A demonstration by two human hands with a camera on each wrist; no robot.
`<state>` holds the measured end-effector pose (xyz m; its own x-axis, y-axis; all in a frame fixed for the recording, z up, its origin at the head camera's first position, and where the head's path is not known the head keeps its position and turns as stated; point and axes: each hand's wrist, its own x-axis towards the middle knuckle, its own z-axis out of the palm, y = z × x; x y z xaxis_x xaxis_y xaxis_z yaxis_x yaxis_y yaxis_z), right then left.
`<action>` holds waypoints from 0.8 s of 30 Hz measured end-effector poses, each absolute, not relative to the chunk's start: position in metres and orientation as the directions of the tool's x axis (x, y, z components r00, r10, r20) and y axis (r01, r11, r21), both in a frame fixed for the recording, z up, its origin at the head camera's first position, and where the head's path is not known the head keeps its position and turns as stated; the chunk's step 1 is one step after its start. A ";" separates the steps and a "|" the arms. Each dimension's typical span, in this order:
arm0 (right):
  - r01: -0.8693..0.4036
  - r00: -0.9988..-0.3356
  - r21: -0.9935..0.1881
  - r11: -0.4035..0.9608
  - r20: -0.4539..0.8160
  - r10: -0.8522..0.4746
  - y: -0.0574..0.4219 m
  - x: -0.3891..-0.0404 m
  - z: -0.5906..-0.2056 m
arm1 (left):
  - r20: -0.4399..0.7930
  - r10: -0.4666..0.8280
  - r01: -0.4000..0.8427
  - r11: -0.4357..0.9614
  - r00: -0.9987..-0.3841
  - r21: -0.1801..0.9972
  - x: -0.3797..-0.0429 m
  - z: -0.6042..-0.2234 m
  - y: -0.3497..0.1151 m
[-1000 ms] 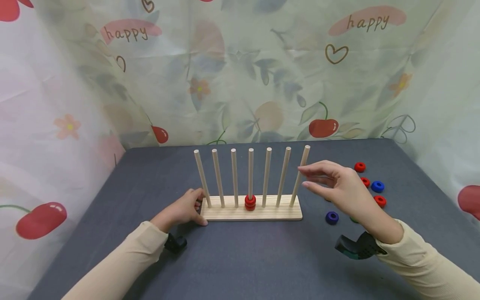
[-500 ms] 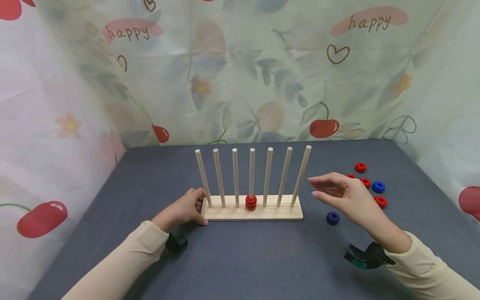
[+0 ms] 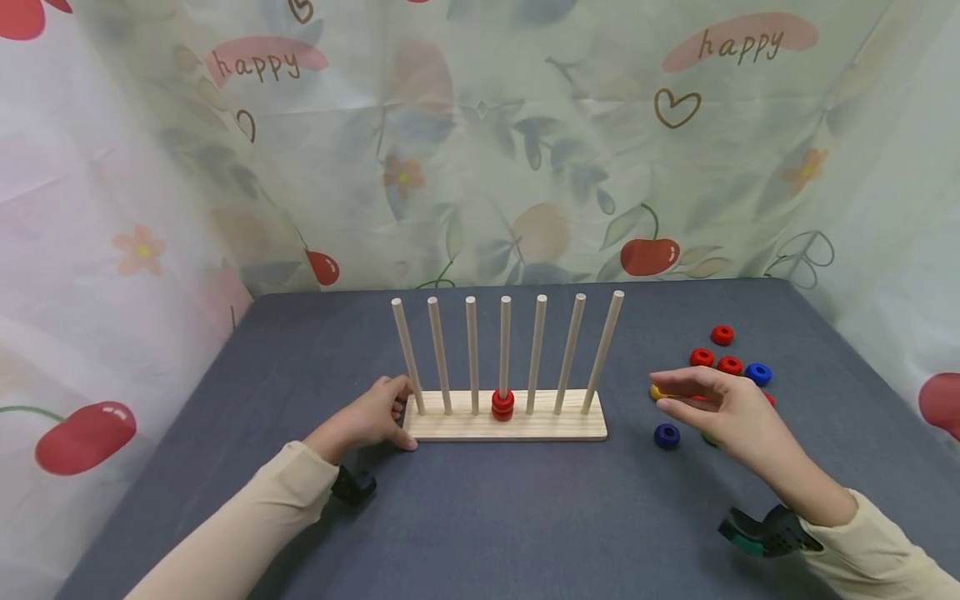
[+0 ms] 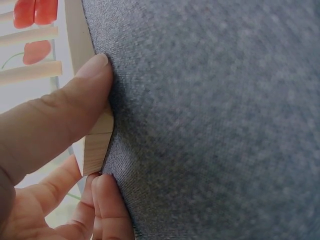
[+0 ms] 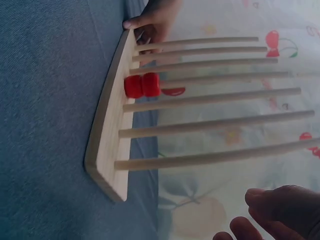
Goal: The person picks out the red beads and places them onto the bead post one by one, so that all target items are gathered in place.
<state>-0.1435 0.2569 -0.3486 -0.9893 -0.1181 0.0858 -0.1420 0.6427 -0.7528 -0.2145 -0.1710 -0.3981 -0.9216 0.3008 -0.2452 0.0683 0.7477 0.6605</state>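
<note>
In the head view a wooden base [image 3: 450,428] bears a row of several upright pegs [image 3: 541,354]. Two red rings [image 3: 502,405] are stacked at the foot of the middle peg. My left hand [image 3: 367,418] grips the base's left end; its thumb [image 4: 90,75] lies along the front edge, the other fingers round the end. My right hand [image 3: 731,408] hovers right of the base over loose rings, thumb and fingers apart, holding nothing. Beside its fingertips shows a yellow ring [image 3: 657,392], partly hidden. A dark blue ring [image 3: 667,436] lies nearer the front.
Beyond the right hand lie more loose rings, among them a red ring [image 3: 722,335] and a blue ring [image 3: 758,373]. A green ring [image 3: 708,439] is mostly covered by that hand. Dark grey cloth [image 3: 480,517] covers the table, and a printed curtain [image 3: 480,150] hangs behind.
My right hand has moved right and down, away from the rightmost peg to over the loose rings. The left hand stays on the base, and the red rings have not moved.
</note>
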 end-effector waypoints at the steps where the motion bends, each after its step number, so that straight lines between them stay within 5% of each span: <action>1: -0.130 -0.991 -0.744 0.656 0.080 -0.106 0.259 -0.143 -0.350 | -0.245 0.300 0.067 0.747 -0.922 0.661 -0.214 -0.398 -0.171; 24: -0.041 -0.999 -0.724 0.688 0.026 -0.032 0.301 -0.155 -0.383 | -0.244 0.300 0.069 0.750 -0.922 0.658 -0.213 -0.396 -0.170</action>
<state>-0.1545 0.3009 -0.3828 -0.9991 -0.0325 0.0257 -0.0410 0.6884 -0.7242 -0.2135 -0.1701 -0.3962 -0.9222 0.2996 -0.2444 0.0693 0.7499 0.6579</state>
